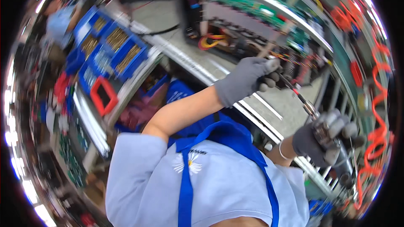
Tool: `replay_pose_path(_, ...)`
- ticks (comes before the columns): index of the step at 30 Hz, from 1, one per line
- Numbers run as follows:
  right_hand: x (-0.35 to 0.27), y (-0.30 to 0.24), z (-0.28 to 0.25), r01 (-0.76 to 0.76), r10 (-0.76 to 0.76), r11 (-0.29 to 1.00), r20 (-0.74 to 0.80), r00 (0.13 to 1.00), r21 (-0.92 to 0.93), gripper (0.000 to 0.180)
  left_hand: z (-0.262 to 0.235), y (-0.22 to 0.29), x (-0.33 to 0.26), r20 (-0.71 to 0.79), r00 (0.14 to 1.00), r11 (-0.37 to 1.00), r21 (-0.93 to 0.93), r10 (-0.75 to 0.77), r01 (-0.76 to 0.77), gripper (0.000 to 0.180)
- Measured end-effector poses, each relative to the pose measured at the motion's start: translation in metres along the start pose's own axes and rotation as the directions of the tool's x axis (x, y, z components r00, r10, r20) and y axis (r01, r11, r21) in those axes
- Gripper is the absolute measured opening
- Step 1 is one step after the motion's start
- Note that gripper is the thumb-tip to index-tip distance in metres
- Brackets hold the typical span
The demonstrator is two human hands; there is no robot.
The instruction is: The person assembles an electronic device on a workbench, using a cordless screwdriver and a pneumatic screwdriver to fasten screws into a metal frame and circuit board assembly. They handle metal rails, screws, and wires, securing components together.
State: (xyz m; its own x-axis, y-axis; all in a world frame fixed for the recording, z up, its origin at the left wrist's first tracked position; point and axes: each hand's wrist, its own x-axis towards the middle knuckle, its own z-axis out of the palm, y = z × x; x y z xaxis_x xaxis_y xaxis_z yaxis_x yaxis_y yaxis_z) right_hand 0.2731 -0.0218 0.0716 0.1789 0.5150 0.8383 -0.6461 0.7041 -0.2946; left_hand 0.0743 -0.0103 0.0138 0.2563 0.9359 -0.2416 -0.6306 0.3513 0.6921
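Note:
My right hand (326, 136), in a grey glove, is wrapped around a power screwdriver (310, 110). Its long thin bit slants up and left toward my other hand. My left hand (254, 77), gloved in the same grey, has its fingers curled together near the bit's tip. What they pinch, if anything, is too small and blurred to name. Just beyond the fingertips lie coloured wires (294, 61) along the front of an electronic unit with green circuit boards (261, 10). Whether the bit touches a screw cannot be made out.
Blue bins (111, 44) full of brass-coloured parts stand at the left, with a red frame-shaped thing (104, 96) below them. A red coiled hose (376, 132) hangs at the right. The bench's pale edge rail (189, 64) runs between my body and the unit. Another person's blue sleeve (61, 25) shows far left.

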Motion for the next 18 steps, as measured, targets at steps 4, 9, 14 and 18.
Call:
replay_pose_path(4,-0.006,0.002,0.021,-0.019,0.014,0.995,-0.057,0.998,-0.098,0.051,-0.079,-0.032,-0.002,-0.096,0.913,0.581,0.796,0.395,-0.168,0.022)
replay_pose_path(9,-0.020,0.021,0.033,-0.133,0.137,0.990,0.090,0.987,-0.050,0.058,-0.157,-0.071,-0.007,-0.127,0.803,-0.018,0.985,0.583,0.170,0.027)
replay_pose_path(14,-0.037,0.028,0.034,-0.212,0.221,0.975,0.187,0.957,-0.067,0.077,-0.132,-0.045,-0.027,-0.193,0.823,-0.064,0.961,0.534,0.267,0.046)
replay_pose_path(18,-0.053,0.037,0.039,-0.310,0.334,0.941,0.240,0.911,-0.135,0.076,-0.097,-0.017,-0.064,0.103,0.788,-0.207,0.978,0.606,0.032,0.052)
